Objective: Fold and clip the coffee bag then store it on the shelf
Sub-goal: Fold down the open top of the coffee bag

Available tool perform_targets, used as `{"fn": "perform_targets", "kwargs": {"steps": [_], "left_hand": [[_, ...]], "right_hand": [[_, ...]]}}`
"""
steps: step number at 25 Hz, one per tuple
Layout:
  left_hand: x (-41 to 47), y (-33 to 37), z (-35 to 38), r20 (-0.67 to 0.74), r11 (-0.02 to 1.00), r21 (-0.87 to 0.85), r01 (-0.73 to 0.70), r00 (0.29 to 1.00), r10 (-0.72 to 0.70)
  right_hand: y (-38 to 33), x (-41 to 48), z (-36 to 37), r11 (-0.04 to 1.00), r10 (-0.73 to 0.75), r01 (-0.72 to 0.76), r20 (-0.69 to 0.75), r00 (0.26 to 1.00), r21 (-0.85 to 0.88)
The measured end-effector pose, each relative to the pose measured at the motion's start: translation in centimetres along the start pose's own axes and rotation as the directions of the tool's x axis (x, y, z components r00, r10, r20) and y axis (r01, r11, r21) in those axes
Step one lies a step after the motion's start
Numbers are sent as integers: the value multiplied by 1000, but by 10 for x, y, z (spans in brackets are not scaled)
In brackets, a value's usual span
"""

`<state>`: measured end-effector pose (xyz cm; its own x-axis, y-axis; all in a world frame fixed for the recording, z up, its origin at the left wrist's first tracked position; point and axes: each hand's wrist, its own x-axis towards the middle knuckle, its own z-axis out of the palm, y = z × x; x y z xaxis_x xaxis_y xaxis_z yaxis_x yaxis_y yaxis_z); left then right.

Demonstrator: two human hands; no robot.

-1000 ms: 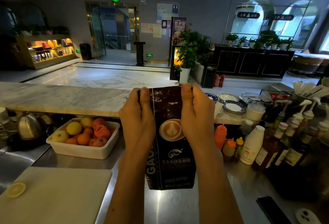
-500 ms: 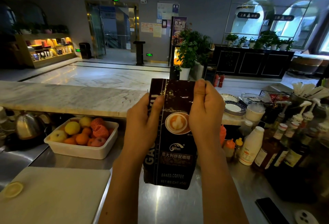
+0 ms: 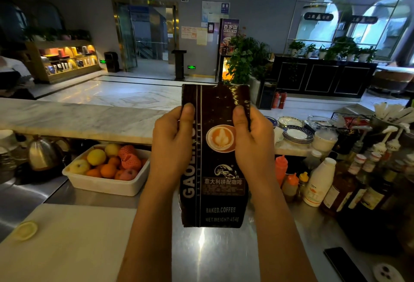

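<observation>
A dark brown coffee bag (image 3: 218,183) with a latte picture and white lettering stands upright, its bottom near the steel counter (image 3: 215,255). My left hand (image 3: 171,145) grips its left edge with the thumb on the front. On the opposite edge, my right hand (image 3: 253,145) holds it the same way. The bag's flat top sticks up straight above both thumbs, unfolded. No clip is in view.
A white tub of fruit (image 3: 107,169) and a kettle (image 3: 42,154) sit to the left, with a white cutting board (image 3: 67,243) in front. Sauce and syrup bottles (image 3: 320,181) crowd the right. A phone (image 3: 345,263) lies front right. A marble bar top (image 3: 78,118) runs behind.
Both hands slid down the bag's edges, so more of its flat top now stands above my thumbs. The bag stayed upright and shifted slightly right.
</observation>
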<state>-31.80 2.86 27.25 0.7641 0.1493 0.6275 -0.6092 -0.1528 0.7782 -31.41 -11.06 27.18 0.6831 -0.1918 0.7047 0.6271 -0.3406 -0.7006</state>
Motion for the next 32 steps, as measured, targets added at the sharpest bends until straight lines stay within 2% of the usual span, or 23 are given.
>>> {"fn": "perform_targets", "kwargs": {"steps": [2, 4, 7, 11, 13, 20, 24, 28, 32], "left_hand": [[0, 2, -10, 180, 984, -131, 118, 979, -93], [-3, 3, -16, 300, 967, -176, 186, 945, -127], [-7, 1, -15, 238, 957, -212, 196, 961, -144], [-11, 3, -13, 130, 914, -339, 224, 973, -190], [-10, 4, -16, 123, 902, -370, 223, 974, -191], [-11, 0, -19, 225, 955, -281, 91, 974, -26], [-11, 2, -16, 291, 928, -309, 208, 950, -116], [-14, 2, -12, 268, 975, -170, 141, 959, -92], [-17, 3, -8, 261, 970, -138, 200, 952, -159]], "right_hand": [[0, 0, -6, 1000, 10, -10, -18, 1000, -21], [1, 1, -10, 999, 4, -6, -47, 999, -40], [0, 2, -13, 1000, 18, -18, 5, 1000, -10], [6, -2, -33, 942, 90, -167, 261, 961, 292], [12, -6, -42, 907, 94, -211, 312, 945, 363], [13, -9, -41, 889, 63, -102, 100, 993, 447], [14, -9, -45, 937, 35, -38, 17, 999, 347], [11, -10, -45, 987, -79, 83, -35, 996, 138], [8, -9, -43, 986, -86, 94, -58, 995, 139]]}}
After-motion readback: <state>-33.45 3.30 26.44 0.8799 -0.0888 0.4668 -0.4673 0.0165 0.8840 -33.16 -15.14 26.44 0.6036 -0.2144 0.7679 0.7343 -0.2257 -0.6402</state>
